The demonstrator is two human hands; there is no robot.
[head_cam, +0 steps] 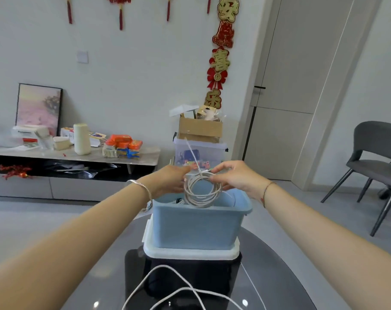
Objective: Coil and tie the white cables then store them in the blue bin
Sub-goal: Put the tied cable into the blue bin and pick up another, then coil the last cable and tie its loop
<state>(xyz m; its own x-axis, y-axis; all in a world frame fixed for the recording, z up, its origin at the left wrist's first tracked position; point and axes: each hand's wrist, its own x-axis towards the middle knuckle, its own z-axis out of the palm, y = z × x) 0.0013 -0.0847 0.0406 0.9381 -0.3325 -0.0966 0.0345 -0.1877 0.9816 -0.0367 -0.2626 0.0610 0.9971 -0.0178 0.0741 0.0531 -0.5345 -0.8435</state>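
Note:
A coiled white cable (201, 193) hangs upright over the open top of the blue bin (196, 224). A thin white tie (193, 155) sticks up from the top of the coil. My left hand (170, 179) grips the coil's left side. My right hand (232, 176) pinches its top right near the tie. The bin stands on its white lid (190, 252) on a dark glossy table (268, 276). Another loose white cable (167, 285) lies in loops on the table in front of the bin. Some cable ends show inside the bin.
A grey chair (375, 162) stands at the right. Behind the bin are a clear storage box (199, 153) and a cardboard box (200, 128). A low cabinet (74, 157) at the left carries packets and a white cylinder.

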